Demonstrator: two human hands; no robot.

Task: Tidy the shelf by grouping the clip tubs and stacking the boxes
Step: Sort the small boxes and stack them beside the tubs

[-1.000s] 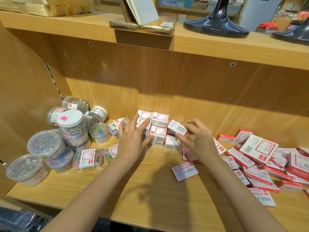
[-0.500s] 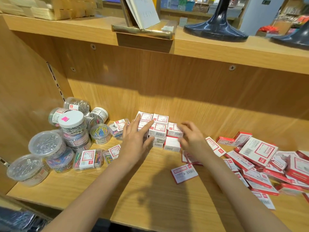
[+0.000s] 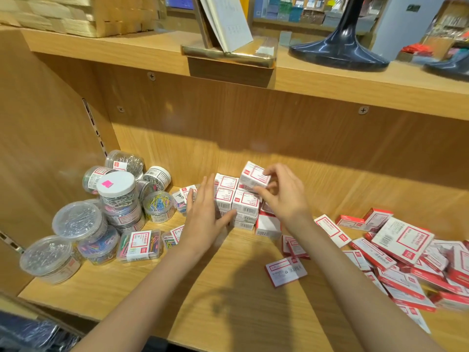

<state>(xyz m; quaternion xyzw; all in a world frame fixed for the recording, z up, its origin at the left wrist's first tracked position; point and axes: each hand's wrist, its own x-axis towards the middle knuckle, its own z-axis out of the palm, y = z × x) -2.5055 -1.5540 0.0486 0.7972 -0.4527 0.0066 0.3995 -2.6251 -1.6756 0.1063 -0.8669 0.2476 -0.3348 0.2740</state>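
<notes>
Taking the stack of small boxes point(image 3: 237, 201) at the back middle of the shelf point(image 3: 228, 288) as the landmark: well to its left, the clip tubs point(image 3: 101, 212) stand bunched in the corner, some piled on each other, with a flat clear case of coloured clips point(image 3: 139, 246) lying at the near edge of that group. Just left of the stack, the left hand point(image 3: 205, 217) is open and flat, fingers spread, its thumb against the stack's lower left side as though steadying it; it holds nothing. At the stack's top right, the right hand point(image 3: 281, 196) pinches a small white-and-red box point(image 3: 253, 177) between thumb and fingers, tilted and just above the upper row, not yet seated. In front of the stack and a little right, a single loose box point(image 3: 285, 271) lies flat on the wood. Far right of the stack, a loose heap of boxes point(image 3: 406, 257) sprawls, overlapping at all angles. The step in hand appears to be the stacking, with the tubs largely grouped already. The next move likely calls for levelling the held box, squaring it to the row beneath and setting it down without nudging the pile, then drawing more from the heap at right.
</notes>
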